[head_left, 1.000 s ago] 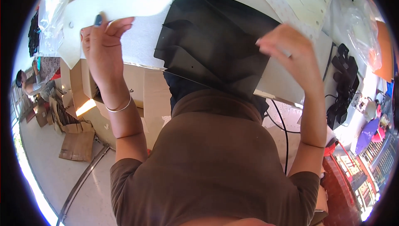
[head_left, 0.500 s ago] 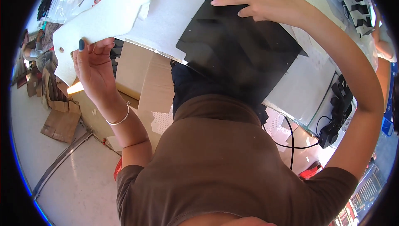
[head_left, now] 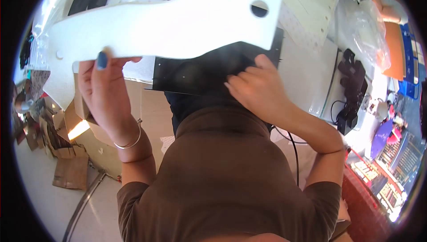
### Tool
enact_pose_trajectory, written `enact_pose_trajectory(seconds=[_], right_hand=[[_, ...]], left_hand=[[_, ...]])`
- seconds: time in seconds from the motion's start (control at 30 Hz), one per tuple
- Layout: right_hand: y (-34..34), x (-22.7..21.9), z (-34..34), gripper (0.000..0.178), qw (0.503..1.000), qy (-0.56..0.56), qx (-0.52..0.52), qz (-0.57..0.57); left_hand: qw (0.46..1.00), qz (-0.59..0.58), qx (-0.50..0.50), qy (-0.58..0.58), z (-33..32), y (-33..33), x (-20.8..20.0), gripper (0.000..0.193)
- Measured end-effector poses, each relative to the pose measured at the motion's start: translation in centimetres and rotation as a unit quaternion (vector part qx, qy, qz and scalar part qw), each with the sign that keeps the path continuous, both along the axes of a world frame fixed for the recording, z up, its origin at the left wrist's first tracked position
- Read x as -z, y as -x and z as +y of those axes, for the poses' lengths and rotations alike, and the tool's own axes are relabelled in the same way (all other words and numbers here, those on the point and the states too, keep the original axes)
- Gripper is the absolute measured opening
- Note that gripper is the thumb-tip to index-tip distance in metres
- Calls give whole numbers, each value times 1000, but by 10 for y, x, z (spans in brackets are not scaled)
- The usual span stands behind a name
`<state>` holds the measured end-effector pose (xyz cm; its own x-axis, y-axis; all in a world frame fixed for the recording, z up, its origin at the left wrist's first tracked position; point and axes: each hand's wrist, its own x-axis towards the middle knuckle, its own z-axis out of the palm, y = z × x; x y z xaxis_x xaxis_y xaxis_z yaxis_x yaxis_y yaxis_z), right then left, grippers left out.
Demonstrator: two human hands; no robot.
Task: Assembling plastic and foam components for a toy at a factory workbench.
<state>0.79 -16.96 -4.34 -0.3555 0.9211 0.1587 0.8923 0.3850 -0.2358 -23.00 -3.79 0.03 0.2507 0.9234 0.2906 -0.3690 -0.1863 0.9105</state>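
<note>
A white, flat, curved cut-out sheet (head_left: 178, 28) with round holes stretches across the upper part of the view. My left hand (head_left: 106, 84) pinches it by its lower edge near the left end, between thumb and fingers. Beneath it lies a black flat sheet (head_left: 187, 73) at the near edge of the table, partly covered by the white piece. Over the black sheet is my right hand (head_left: 262, 88), its fingers curled in. Whatever those fingers may hold is hidden.
Off-white sheets (head_left: 307, 15) with small holes lie at the far right of the table. A black corded device (head_left: 351, 86) and a clear plastic bag (head_left: 367, 32) are on the right. Cardboard (head_left: 71, 170) stands on the floor at left. Another person's arm (head_left: 384, 8) shows at upper right.
My left hand has brought the white sheet rightward over the black one. My right hand has come back from the black sheet's far edge toward my body, its spread fingers now curled.
</note>
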Motion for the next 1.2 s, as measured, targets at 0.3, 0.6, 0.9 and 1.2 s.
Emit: enact_pose_trajectory(seconds=[0.3,0.6,0.9,1.2], right_hand=[[-34,-10,-14,11,962,26,78,259],[-80,-13,33,6,861,-3,279,424],[-3,-2,143,27,923,-114,-347,-121],[-13,-86,113,25,966,-111,-186,-144]], left_hand=[[980,164,48,101,-6,-40,24,13],[997,75,10,22,24,-11,23,15],[999,10,-33,-25,26,51,5,16],[995,-20,-87,-36,-1,76,-13,14]])
